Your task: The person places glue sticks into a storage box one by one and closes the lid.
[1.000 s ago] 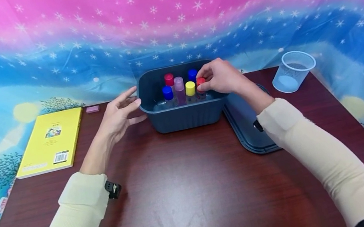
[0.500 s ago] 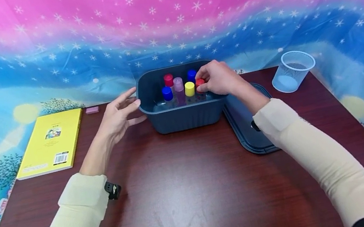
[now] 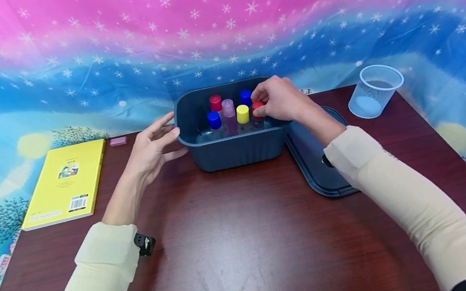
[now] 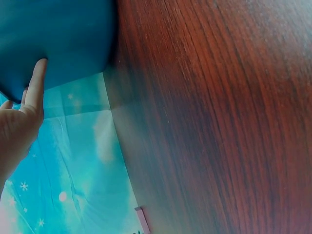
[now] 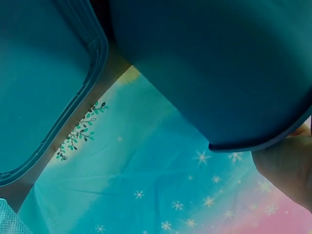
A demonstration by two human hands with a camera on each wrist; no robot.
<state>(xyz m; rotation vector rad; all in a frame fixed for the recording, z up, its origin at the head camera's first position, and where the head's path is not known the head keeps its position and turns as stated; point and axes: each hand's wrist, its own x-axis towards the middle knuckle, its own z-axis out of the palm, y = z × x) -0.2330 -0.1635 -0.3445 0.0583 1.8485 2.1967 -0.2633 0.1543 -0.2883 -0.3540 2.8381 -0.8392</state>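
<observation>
A dark blue bin [image 3: 234, 150] stands at the back middle of the table and holds several small bottles with coloured caps. My right hand [image 3: 280, 101] reaches over the bin's right rim, and its fingertips pinch the red-capped bottle [image 3: 256, 106] at the right end. Beside it stand a yellow-capped bottle [image 3: 243, 114], a purple one [image 3: 229, 110] and a blue one [image 3: 214, 119]. My left hand [image 3: 153, 146] lies with straight fingers against the bin's left wall [image 4: 53, 44]. The right wrist view shows only the bin's outer wall [image 5: 219, 73] and the heel of my hand.
A dark blue lid [image 3: 317, 162] lies flat just right of the bin. A clear plastic cup [image 3: 374, 91] stands at the back right. A yellow book [image 3: 65, 180] and a small pink eraser [image 3: 118, 140] lie at the left. A starry cloth hangs behind the table.
My right hand has shifted slightly left and settled over the red cap. The left hand and the bin have stayed put.
</observation>
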